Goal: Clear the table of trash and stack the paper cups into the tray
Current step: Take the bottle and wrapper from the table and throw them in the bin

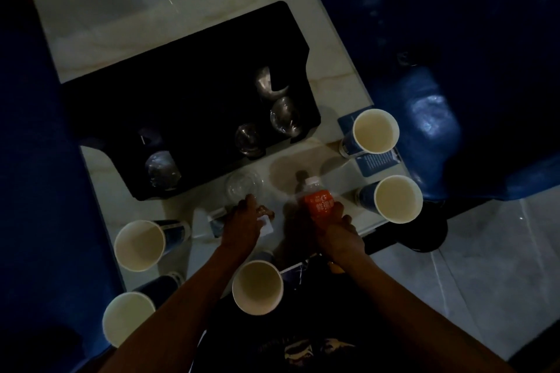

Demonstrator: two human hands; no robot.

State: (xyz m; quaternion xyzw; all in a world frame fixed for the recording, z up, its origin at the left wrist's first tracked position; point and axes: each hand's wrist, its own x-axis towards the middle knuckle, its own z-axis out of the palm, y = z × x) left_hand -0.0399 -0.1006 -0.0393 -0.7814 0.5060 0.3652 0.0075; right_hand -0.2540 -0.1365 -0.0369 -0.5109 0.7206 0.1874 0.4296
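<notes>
Right hand (339, 228) clasping orange bottle (318, 201); left hand (247, 221) closing on white scrap (266, 225); nearest paper cup (257, 286), just below both, likely knocked over.

One head-worn wide-angle view looks steeply down, close over the near edge of the pale marble-patterned table (127, 3), its far edge toward the frame's top.

Orange label on bottle (318, 201) carries white characters, too blurred to read. Blue leaflet (377, 162) print illegible.
</notes>
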